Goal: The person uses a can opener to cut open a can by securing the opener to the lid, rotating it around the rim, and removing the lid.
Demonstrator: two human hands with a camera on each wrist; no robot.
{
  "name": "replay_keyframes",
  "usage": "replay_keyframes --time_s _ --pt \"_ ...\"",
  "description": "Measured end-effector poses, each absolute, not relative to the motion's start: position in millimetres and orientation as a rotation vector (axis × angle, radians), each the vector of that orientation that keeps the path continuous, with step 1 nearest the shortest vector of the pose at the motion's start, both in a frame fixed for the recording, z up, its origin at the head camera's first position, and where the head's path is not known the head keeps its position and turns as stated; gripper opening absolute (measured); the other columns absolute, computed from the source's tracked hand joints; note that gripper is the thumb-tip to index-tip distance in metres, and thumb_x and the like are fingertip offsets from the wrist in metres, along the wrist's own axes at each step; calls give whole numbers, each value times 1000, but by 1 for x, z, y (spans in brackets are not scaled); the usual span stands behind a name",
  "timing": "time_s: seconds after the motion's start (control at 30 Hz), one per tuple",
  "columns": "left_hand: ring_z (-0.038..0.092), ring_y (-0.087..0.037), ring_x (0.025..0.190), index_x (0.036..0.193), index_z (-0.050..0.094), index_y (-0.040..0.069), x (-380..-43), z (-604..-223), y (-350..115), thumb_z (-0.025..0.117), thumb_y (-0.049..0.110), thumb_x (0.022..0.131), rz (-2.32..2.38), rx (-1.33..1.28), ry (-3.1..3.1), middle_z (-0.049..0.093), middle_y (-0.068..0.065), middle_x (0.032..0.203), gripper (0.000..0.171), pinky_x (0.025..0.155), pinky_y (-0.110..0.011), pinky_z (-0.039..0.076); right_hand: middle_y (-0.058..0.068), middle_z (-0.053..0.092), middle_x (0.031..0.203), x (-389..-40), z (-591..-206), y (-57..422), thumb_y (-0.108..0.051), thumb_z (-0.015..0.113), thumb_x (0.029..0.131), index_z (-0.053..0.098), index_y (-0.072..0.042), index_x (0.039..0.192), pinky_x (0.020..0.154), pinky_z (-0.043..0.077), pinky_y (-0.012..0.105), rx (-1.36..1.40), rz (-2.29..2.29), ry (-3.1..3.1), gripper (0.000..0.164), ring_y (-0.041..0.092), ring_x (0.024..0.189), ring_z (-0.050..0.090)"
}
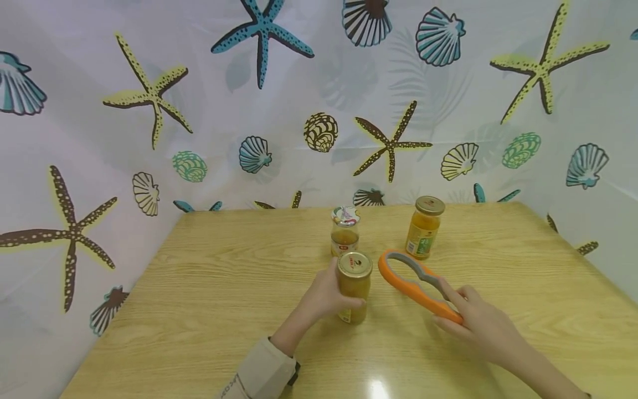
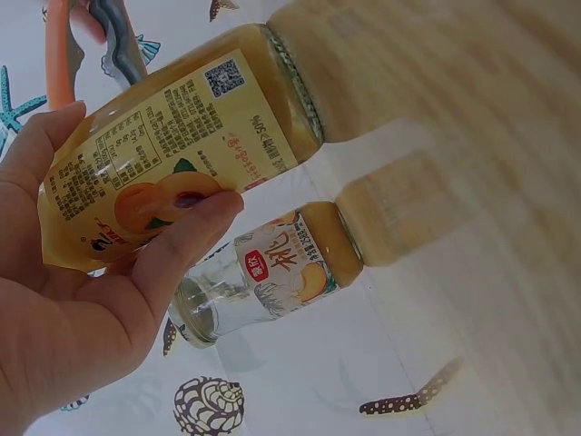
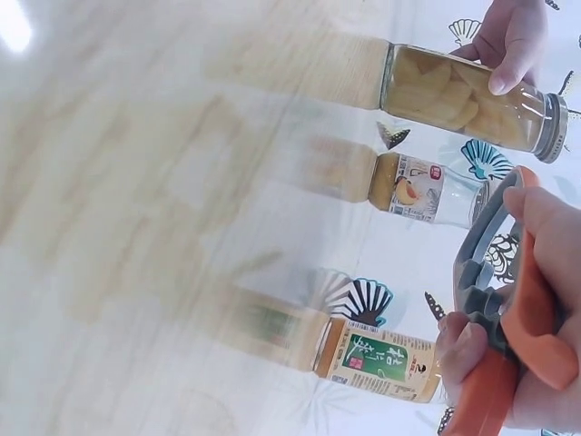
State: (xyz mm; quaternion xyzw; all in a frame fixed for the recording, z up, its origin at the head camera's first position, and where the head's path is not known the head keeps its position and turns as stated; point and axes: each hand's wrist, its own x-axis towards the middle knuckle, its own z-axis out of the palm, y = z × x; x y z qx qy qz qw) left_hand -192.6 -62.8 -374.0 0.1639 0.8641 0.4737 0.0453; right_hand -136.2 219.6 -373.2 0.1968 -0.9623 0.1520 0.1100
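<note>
My left hand (image 1: 321, 296) grips a tall glass jar (image 1: 355, 287) of fruit pieces with a gold lid, thumb on the near side. This jar stands upright on the table, its yellow label (image 2: 136, 173) showing a peach picture in the left wrist view. To the right, my right hand (image 1: 480, 321) holds an orange and grey jar opener (image 1: 407, 288) by its handle end. The opener's rounded loop points up and left, apart from the gripped jar's lid. In the right wrist view, the opener's grey toothed inner edge (image 3: 474, 282) shows between the fingers.
Just behind the gripped jar stands a smaller jar (image 1: 345, 238) with a patterned lid, partly filled. Farther right, a gold-lidded jar (image 1: 423, 230) with a green and cream label stands near the table's back. A curtain (image 1: 289, 111) printed with shells and starfish surrounds the wooden table (image 1: 224, 277).
</note>
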Motion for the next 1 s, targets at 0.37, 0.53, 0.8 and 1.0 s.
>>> replay_keyframes --time_s 0.37,0.53,0.8,1.0 --pt "55 -27 105 126 38 2 -191 -373 -61 82 15 66 1450 495 2624 57 -12 115 76 89 -43 44 5 46 90 -140 -365 202 -37 59 88 38 -6 139 44 31 21 548 570 -2833 64 5 57 33" --pt "56 -28 104 126 38 1 -190 -371 -61 81 15 66 1443 491 2632 57 -13 115 76 88 -43 45 7 45 89 -143 -362 193 -37 57 90 35 -7 141 44 32 22 526 636 -2835 63 8 57 35" --pt "56 -28 104 126 38 1 -190 -371 -61 81 15 65 1448 497 2628 58 -13 115 76 88 -43 45 5 42 84 -147 -358 186 -38 57 90 36 -4 140 44 32 23 494 681 -2814 65 11 58 35" --pt "56 -27 104 126 38 1 -191 -371 -62 81 14 66 1461 510 2615 58 -12 115 75 88 -42 45 8 46 89 -149 -354 181 -37 57 90 36 -5 140 46 33 23 529 694 -2785 63 11 61 37"
